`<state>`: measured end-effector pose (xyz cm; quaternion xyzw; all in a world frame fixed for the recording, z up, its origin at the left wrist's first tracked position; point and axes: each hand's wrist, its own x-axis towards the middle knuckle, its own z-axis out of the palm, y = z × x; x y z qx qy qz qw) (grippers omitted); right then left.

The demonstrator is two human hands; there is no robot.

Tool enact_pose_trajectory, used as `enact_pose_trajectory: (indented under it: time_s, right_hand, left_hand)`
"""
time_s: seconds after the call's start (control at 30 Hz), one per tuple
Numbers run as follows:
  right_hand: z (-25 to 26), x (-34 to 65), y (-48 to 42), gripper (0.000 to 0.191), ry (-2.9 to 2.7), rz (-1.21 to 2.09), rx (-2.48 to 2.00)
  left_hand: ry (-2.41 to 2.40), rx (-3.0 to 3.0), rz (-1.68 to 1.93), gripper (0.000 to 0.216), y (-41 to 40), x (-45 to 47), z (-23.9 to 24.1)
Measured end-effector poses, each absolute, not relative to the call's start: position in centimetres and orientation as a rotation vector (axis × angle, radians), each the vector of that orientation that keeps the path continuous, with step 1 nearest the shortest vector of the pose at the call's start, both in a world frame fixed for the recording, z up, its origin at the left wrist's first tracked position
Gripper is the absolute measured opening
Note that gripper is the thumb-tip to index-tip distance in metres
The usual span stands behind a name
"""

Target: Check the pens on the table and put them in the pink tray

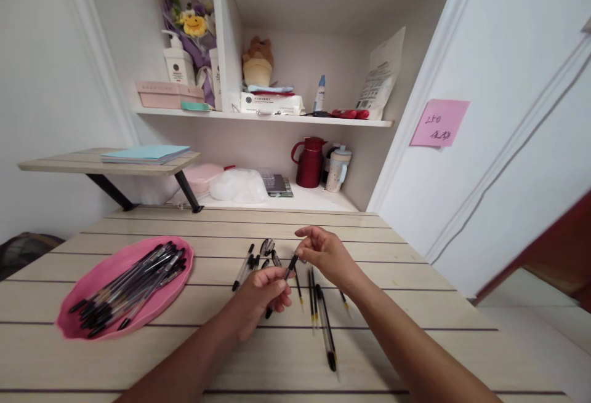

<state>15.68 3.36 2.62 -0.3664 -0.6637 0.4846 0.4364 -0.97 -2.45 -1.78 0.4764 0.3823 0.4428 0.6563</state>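
Observation:
A black pen (pixel 290 266) is tilted between my two hands above the middle of the table. My left hand (pixel 265 298) is closed round its lower part. The thumb and fingertips of my right hand (pixel 324 252) pinch at its upper end, with the index finger curled above. Below and to the right of my hands lie several thin pen refills (pixel 311 298) with yellowish ends and a capped black pen (pixel 327 329). Behind my left hand are more clear-barrelled pens (pixel 242 271) and dark loose pen parts (pixel 266 247), partly hidden by the fingers.
A pink scalloped tray (pixel 182 277) full of black pens stands at the left. A small raised shelf (pixel 69 160) on black brackets holds blue paper (pixel 148 153). At the back are a red jug (pixel 310 163), a speckled cup (pixel 338 172) and a white plastic bag (pixel 237 186).

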Motion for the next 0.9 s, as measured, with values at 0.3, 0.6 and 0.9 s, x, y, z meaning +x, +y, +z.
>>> enact_pose_trajectory:
  time_s: [0.3, 0.6, 0.9]
  right_hand:
    - [3.0, 15.1, 2.4, 0.028, -1.513, 1.348, -0.922]
    - [2.3, 14.4, 3.0, 0.022, -1.376, 1.427, -0.883]
    - [1.5, 14.0, 3.8, 0.022, -1.284, 1.463, -0.791]
  left_hand:
    - [0.909, 1.087, 1.074, 0.023, -2.5, -0.8, -1.7]
    - [0.958, 1.03, 1.126, 0.027, -1.9, -0.5, -1.3]
    - [1.062, 1.011, 1.255, 0.029, -0.8, 0.3, -1.2]
